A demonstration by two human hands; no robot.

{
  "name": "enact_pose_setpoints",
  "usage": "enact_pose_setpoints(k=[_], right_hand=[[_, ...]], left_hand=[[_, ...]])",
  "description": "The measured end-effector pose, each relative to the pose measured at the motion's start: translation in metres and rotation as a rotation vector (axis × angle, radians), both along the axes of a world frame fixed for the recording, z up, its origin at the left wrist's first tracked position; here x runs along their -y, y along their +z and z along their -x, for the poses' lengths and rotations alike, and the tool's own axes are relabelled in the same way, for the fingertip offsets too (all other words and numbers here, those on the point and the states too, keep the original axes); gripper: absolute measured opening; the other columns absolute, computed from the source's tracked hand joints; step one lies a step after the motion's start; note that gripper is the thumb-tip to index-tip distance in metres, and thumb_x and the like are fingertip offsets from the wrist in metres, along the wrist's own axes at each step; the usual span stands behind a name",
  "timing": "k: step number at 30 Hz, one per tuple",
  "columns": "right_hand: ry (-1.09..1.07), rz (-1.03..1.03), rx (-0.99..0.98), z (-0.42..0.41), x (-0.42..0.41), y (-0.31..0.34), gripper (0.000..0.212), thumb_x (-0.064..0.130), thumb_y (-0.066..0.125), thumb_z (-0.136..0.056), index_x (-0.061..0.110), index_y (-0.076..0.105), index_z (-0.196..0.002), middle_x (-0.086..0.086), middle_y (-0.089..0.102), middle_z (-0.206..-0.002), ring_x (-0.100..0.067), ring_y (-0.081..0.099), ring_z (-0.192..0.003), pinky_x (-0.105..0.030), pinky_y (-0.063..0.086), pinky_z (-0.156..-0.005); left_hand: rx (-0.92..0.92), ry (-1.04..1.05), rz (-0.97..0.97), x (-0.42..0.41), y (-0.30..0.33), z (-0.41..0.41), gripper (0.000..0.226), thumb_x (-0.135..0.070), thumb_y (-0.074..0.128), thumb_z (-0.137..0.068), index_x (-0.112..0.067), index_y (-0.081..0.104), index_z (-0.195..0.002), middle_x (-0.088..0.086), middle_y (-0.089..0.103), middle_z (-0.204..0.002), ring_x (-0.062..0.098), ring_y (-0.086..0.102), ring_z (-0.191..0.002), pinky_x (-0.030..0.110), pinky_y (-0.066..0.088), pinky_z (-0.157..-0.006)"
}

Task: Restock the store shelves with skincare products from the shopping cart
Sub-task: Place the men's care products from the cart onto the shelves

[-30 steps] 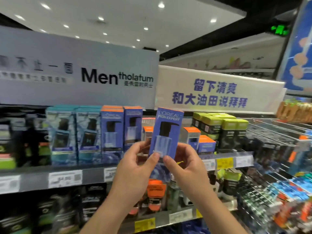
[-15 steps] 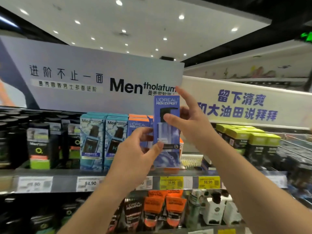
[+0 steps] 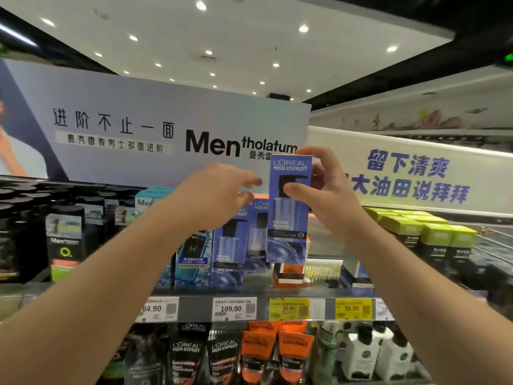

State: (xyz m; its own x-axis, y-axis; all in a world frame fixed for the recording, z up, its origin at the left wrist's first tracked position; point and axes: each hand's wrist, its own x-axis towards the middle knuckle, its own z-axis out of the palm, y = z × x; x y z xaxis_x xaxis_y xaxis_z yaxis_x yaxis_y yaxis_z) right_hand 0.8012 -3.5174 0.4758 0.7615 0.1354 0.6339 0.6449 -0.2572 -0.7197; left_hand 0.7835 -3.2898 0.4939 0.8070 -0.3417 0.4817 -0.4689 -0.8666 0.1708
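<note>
— blue box point(image 3: 288, 209), which way is it standing?
— upright, long axis vertical, printed front facing near, pump-bottle picture the right way up. it's smooth glossy card with an orange top edge, held above the shelf edge point(image 3: 194, 308) in front of the stocked row.
— start from the left, then.
— dark matte bottles point(image 3: 65, 240) with round caps at far left, then a teal box point(image 3: 191, 257), then two matching blue boxes point(image 3: 231, 245) standing on the shelf.
— and the left hand point(image 3: 213, 195)?
— forearm reaching up from lower left, fingers loosely spread and a little curled, near the held box's left edge, gripping nothing. whether a fingertip touches the box i can't tell.
— the right hand point(image 3: 330, 195)?
— it comes from lower right, thumb pressed on the front, fingers curled over the top and right side, pinching the box.
— further right?
— lime-topped boxes point(image 3: 433, 237), square-edged, in rows. below, orange squeeze tubes point(image 3: 277, 354).
</note>
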Motion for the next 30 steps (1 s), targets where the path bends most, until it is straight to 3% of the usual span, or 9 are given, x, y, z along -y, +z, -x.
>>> enact_pose_setpoints(k=[4, 8, 12, 18, 21, 27, 30], right_hand=[[0.019, 0.005, 0.0, -0.004, -0.001, -0.002, 0.049, 0.006, 0.08, -0.086, 0.036, 0.056, -0.117, -0.008, 0.073, -0.103, -0.037, 0.069, -0.105, -0.062, 0.058, -0.09], [0.011, 0.052, 0.004, -0.008, -0.002, -0.006, 0.049, 0.019, 0.083, -0.08, 0.041, 0.056, -0.115, -0.008, 0.074, -0.101, -0.039, 0.068, -0.102, -0.061, 0.057, -0.092], [0.024, 0.088, -0.021, -0.013, -0.003, -0.014, 0.051, 0.012, 0.083, -0.085, 0.04, 0.055, -0.117, -0.008, 0.074, -0.102, -0.036, 0.07, -0.101, -0.059, 0.058, -0.093], [-0.043, 0.182, -0.026, -0.018, -0.012, -0.019, 0.052, 0.008, 0.084, -0.083, 0.03, 0.053, -0.119, 0.0, 0.069, -0.104, -0.025, 0.071, -0.092, -0.05, 0.061, -0.086], [-0.051, 0.211, -0.044, -0.019, -0.014, -0.021, 0.053, 0.007, 0.085, -0.082, 0.025, 0.052, -0.119, -0.001, 0.066, -0.107, -0.02, 0.071, -0.096, -0.049, 0.062, -0.085], [-0.068, 0.277, -0.054, -0.022, -0.011, -0.025, 0.052, 0.011, 0.088, -0.077, 0.035, 0.052, -0.106, -0.001, 0.066, -0.103, -0.017, 0.069, -0.095, -0.047, 0.061, -0.087], [-0.071, 0.3, -0.058, -0.025, -0.006, -0.029, 0.051, 0.017, 0.09, -0.076, 0.038, 0.052, -0.102, -0.001, 0.068, -0.104, -0.02, 0.068, -0.097, -0.051, 0.059, -0.089]], left_hand=[[-0.071, 0.045, -0.12, -0.001, -0.007, -0.011, 0.033, -0.04, 0.058, -0.103, -0.039, 0.063, -0.136, -0.008, 0.063, -0.135, 0.018, 0.059, -0.119, 0.043, 0.052, -0.1], [-0.026, 0.05, -0.085, -0.004, -0.014, -0.019, 0.03, -0.032, 0.063, -0.1, -0.041, 0.065, -0.129, -0.009, 0.066, -0.13, 0.019, 0.062, -0.117, 0.045, 0.053, -0.098], [-0.011, 0.035, -0.037, -0.005, -0.018, -0.023, 0.032, -0.023, 0.065, -0.099, -0.036, 0.067, -0.127, -0.008, 0.069, -0.126, 0.018, 0.063, -0.113, 0.044, 0.054, -0.097], [-0.005, 0.042, 0.023, -0.004, -0.019, -0.022, 0.047, -0.021, 0.066, -0.097, -0.036, 0.052, -0.139, -0.014, 0.069, -0.127, 0.015, 0.063, -0.115, 0.046, 0.054, -0.098], [-0.014, 0.048, 0.028, -0.005, -0.02, -0.022, 0.051, -0.024, 0.065, -0.098, -0.038, 0.046, -0.143, -0.017, 0.068, -0.129, 0.013, 0.062, -0.119, 0.049, 0.053, -0.1], [-0.006, 0.021, 0.031, -0.004, -0.017, -0.019, 0.055, -0.036, 0.054, -0.102, -0.048, 0.034, -0.152, -0.021, 0.067, -0.128, 0.012, 0.062, -0.114, 0.047, 0.055, -0.096], [-0.008, 0.014, 0.027, -0.002, -0.016, -0.018, 0.051, -0.04, 0.052, -0.102, -0.049, 0.037, -0.15, -0.02, 0.066, -0.128, 0.01, 0.062, -0.111, 0.045, 0.056, -0.095]])
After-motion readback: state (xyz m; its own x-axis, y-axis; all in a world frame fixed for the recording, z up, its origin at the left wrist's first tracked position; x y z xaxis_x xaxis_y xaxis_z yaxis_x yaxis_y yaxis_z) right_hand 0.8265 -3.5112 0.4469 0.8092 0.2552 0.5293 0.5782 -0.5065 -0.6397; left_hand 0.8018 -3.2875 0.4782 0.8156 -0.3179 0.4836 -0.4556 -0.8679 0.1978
